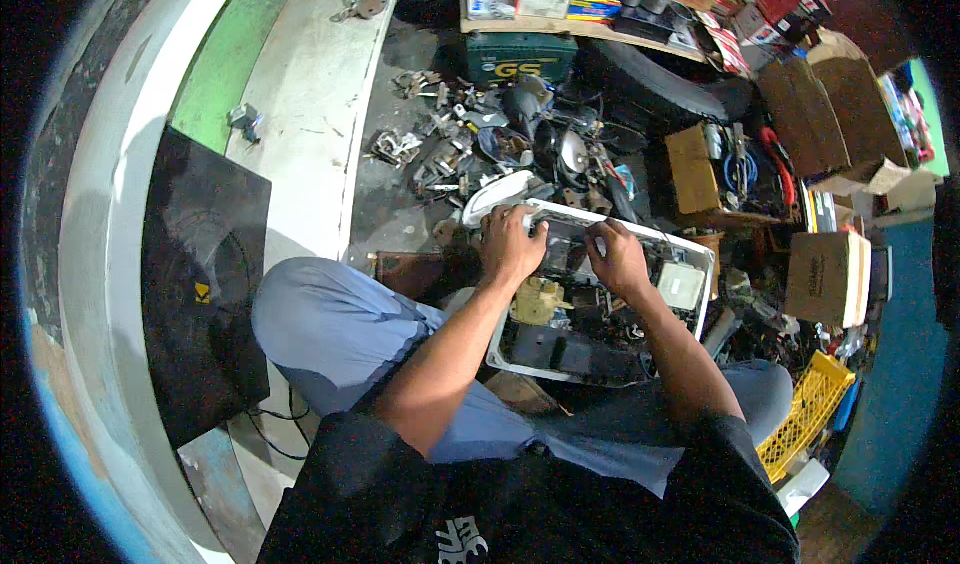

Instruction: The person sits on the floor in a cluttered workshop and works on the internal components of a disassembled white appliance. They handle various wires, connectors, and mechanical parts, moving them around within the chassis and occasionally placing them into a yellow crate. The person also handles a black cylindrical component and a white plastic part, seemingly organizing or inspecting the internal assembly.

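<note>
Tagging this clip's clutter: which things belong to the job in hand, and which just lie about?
Likely the job: white-rimmed tray, left hand at its rim, right hand over it; beige part and pale square part inside.
Likely lying about: yellow crate, black tire, black panel.

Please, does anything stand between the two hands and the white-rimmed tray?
Nothing visible does: the left hand is at the far left corner of the white-rimmed tray, and the right hand is over its inside, near the far rim.
</note>
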{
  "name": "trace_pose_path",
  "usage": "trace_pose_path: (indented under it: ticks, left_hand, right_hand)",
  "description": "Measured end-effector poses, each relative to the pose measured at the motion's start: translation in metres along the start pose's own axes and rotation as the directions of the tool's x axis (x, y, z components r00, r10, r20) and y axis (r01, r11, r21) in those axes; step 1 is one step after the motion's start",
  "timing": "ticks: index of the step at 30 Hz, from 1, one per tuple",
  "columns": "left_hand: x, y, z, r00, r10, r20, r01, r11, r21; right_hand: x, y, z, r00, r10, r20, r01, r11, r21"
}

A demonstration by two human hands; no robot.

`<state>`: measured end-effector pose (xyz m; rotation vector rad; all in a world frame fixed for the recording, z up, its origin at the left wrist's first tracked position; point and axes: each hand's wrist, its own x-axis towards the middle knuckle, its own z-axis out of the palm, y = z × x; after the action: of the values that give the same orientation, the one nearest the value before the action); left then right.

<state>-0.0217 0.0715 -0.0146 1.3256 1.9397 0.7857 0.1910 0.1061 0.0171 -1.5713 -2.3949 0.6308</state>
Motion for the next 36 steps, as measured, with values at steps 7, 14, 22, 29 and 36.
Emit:
trace_pose_path:
  ticks: [7, 14, 22, 29, 36]
  left_hand:
    - [0.014, -0.029, -0.028, 0.967, -0.204, -0.155, 0.162, 0.956, -0.243]
    - [0.037, -0.052, -0.041, 0.804, -0.428, -0.412, 0.317, 0.896, -0.313]
    - [0.053, -0.039, -0.054, 0.787, -0.528, -0.32, 0.312, 0.787, -0.532]
    - [0.06, -0.049, -0.024, 0.69, -0.658, -0.3, 0.418, 0.702, -0.577]
    - [0.057, -0.035, -0.052, 0.677, -0.731, -0.086, 0.582, 0.602, -0.546]
  right_hand:
    - [0.038, -0.03, 0.022, 0.989, -0.143, -0.041, 0.145, 0.989, 0.043]
    - [0.136, -0.096, 0.105, 0.986, -0.099, -0.134, 0.126, 0.969, 0.211]
    - [0.224, -0.114, 0.187, 0.981, 0.13, -0.142, -0.082, 0.949, 0.303]
    - [0.234, -0.112, 0.193, 0.992, 0.129, -0.013, -0.122, 0.964, 0.236]
    - [0.205, -0.14, 0.17, 0.984, 0.039, -0.175, 0.025, 0.937, 0.348]
